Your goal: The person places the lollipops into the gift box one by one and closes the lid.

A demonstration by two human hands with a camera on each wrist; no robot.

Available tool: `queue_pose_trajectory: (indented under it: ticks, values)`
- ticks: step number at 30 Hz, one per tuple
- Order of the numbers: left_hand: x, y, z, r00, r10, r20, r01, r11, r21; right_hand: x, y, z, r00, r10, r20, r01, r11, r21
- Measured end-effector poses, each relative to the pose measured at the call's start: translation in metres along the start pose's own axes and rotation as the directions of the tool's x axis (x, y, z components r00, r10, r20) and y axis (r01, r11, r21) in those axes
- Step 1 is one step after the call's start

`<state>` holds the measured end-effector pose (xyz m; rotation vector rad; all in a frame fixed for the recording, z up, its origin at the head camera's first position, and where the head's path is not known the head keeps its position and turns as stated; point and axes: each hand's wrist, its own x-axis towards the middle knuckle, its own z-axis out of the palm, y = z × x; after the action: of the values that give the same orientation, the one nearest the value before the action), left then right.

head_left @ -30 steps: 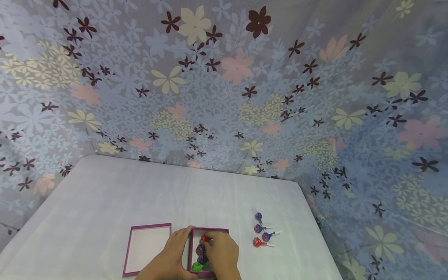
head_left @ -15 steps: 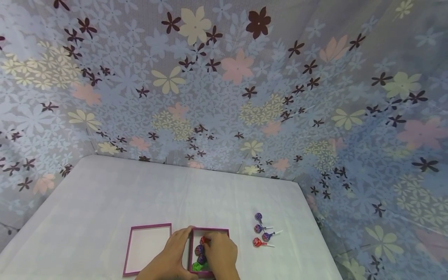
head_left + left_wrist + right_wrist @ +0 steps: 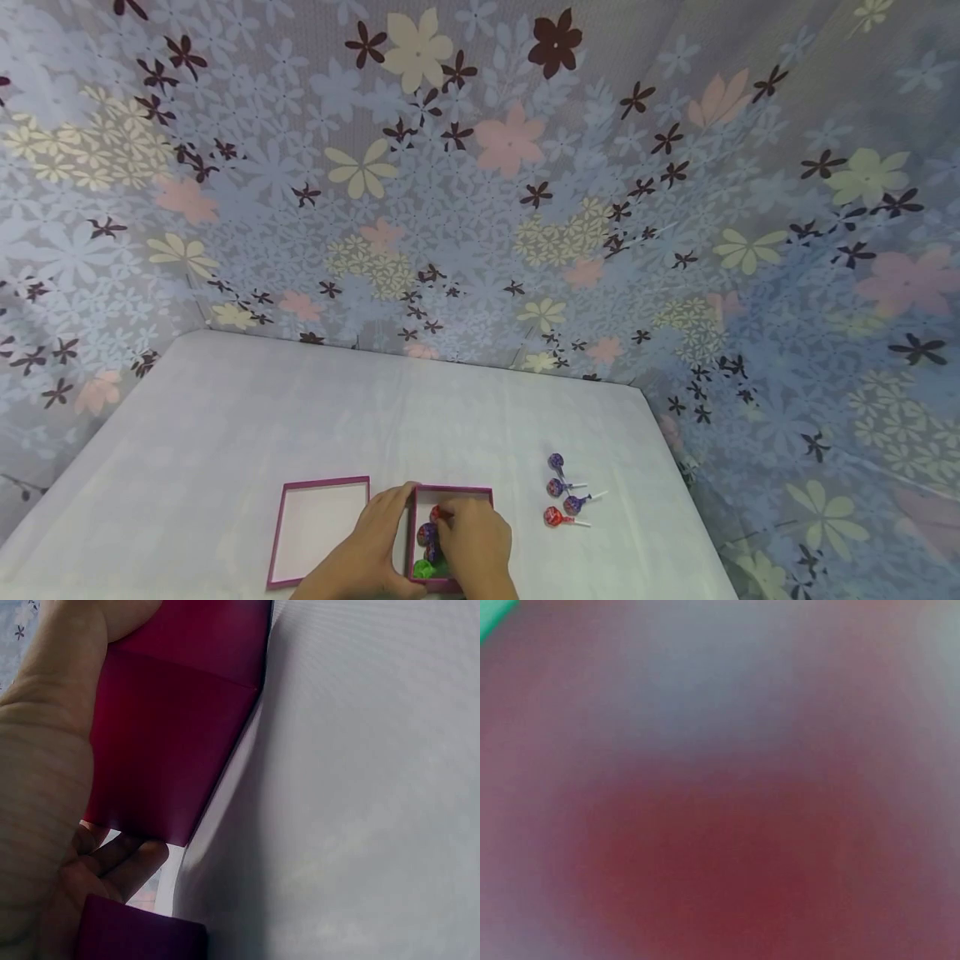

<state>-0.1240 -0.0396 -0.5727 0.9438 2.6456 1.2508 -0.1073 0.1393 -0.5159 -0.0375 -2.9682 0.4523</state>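
A magenta-rimmed box (image 3: 453, 488) with a white inside lies open at the table's near side. My left hand (image 3: 367, 542) grips its left side, thumb at the near end and fingers at the far corner. The left wrist view shows the box's magenta outer wall (image 3: 172, 742) between thumb and fingers. My right hand (image 3: 482, 537) reaches into the box and pinches a red lollipop (image 3: 437, 513). Below that lie purple lollipops (image 3: 427, 534) and a green lollipop (image 3: 423, 569). Their sticks are hidden by the right hand. The right wrist view is too blurred to read.
Left of the box lies a matching shallow tray, perhaps its lid (image 3: 278, 533), white inside. On the right of the white-covered table (image 3: 300, 400) are purple lollipops (image 3: 573, 505) and a red lollipop (image 3: 552, 517). A flowered cloth (image 3: 465, 208) hangs behind the table.
Both hands stay almost where they were. The right fingers shift slightly inside the box, and the purple lollipops there move a little. The head view has tilted very slightly.
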Motion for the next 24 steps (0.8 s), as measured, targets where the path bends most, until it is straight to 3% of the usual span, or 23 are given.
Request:
queue_pose_trajectory:
  ticks: [13,24]
  values:
    - [0.001,0.001,0.001,1.000,-0.005,-0.009,0.005,1.000,0.005,-0.003,0.007,-0.003,0.999,-0.040,-0.035,0.044,0.995,0.095]
    - [0.002,0.000,0.001,1.000,0.002,-0.017,-0.001,1.000,0.020,-0.003,0.026,-0.012,0.991,-0.048,-0.128,0.072,0.979,0.190]
